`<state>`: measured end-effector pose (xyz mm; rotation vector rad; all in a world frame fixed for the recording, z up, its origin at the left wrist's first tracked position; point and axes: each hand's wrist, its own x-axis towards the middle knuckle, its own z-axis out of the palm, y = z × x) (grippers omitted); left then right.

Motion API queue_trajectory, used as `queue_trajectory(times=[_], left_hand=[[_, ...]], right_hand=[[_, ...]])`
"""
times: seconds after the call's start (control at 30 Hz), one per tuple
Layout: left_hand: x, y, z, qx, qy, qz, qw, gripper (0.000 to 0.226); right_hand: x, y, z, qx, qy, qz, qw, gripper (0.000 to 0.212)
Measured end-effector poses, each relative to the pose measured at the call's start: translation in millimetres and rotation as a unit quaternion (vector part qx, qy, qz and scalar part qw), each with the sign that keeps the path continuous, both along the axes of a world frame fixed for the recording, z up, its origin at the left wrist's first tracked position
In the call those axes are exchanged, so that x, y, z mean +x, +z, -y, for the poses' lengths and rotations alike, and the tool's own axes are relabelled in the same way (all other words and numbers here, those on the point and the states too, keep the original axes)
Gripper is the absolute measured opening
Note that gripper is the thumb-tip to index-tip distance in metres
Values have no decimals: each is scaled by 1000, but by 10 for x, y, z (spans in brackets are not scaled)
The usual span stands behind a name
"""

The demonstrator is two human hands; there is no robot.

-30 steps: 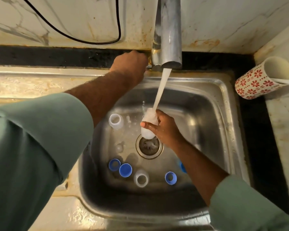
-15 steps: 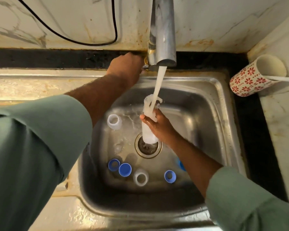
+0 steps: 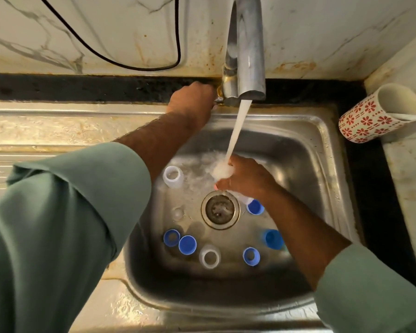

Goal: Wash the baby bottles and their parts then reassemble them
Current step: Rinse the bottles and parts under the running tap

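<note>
Your right hand (image 3: pixel 246 180) has tipped the bottle (image 3: pixel 222 171) lower under the stream, its grip wrapped round it; your left hand (image 3: pixel 192 102) stays curled on the tap handle (image 3: pixel 218 100), rinsing barely begun.

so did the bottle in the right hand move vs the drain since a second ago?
Yes. The bottle under the stream now lies tipped across above the drain, gripped by the right hand, with its end reaching right of the drain.

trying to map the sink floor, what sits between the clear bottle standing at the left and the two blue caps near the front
In the head view, a small clear part, perhaps a nipple, lies on the sink floor between the clear bottle and the blue caps; otherwise bare wet steel.
</note>
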<state>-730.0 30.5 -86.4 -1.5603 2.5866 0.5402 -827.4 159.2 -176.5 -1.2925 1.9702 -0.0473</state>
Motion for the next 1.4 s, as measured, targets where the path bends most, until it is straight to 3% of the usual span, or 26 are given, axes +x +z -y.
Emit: queue_trajectory(times=[0.1, 0.17, 0.23, 0.27, 0.33, 0.4, 0.47, 0.57, 0.6, 0.67, 0.7, 0.77, 0.87, 0.9, 0.97, 1.03, 1.13, 1.2, 1.27, 1.4], left_hand=[[-6, 8, -12, 1, 1, 6, 1000, 26], [-14, 27, -32, 5, 5, 10, 1000, 26], [-21, 59, -53, 10, 11, 11, 1000, 27], [-25, 76, -62, 13, 15, 10, 1000, 27], [-30, 103, -80, 24, 27, 3, 999, 27], [-35, 114, -94, 33, 40, -4, 999, 28], [-43, 115, -106, 41, 52, -13, 998, 29], [-51, 124, -126, 44, 64, -25, 997, 29], [-48, 135, -134, 53, 69, -33, 996, 28], [-21, 112, -98, 93, 100, -91, 986, 18], [7, 70, -62, 136, 136, -148, 970, 19], [77, -17, -26, 226, 239, -279, 902, 25], [79, 34, 1, 258, 305, -429, 810, 25], [42, 79, 12, 255, 307, -446, 802, 27], [-28, 101, 62, 207, 312, -404, 834, 28], [-34, 50, 116, 165, 341, -350, 857, 18], [-42, -33, 27, 258, 372, -328, 829, 27], [-84, -20, -54, 300, 401, -356, 789, 31], [-106, 29, -97, 306, 426, -394, 755, 28], [-139, 129, -131, 334, 403, -467, 713, 28]], right_hand=[[44, 39, -118, -120, 171, -194, 959, 60], [18, 24, -151, -160, 231, -228, 932, 63], [-47, -17, -199, -193, 242, -159, 938, 70], [-69, -49, -254, -213, 202, -74, 953, 71], [-77, -51, -355, -241, 4, 147, 959, 59], [-72, -61, -366, -237, -227, 342, 881, 29], [-64, -84, -314, -183, -356, 468, 788, 10], [6, -85, -242, -32, -393, 684, 614, 41], [40, -97, -231, 6, -395, 713, 579, 47], [109, -149, -223, 46, -417, 724, 547, 53], [130, -172, -223, 60, -426, 721, 543, 52], [139, -187, -226, 93, -441, 693, 563, 47], [48, -87, -241, 134, -409, 615, 661, 38], [3, -29, -238, 139, -397, 587, 691, 32], [-65, 84, -249, 123, -375, 553, 734, 27], [-97, 149, -241, 97, -354, 512, 776, 45], [-82, 174, -229, 48, -353, 417, 836, 60], [-70, 175, -228, 25, -366, 411, 834, 49], [-78, 174, -245, 21, -400, 434, 807, 39], [-108, 152, -299, 21, -439, 487, 755, 42]])
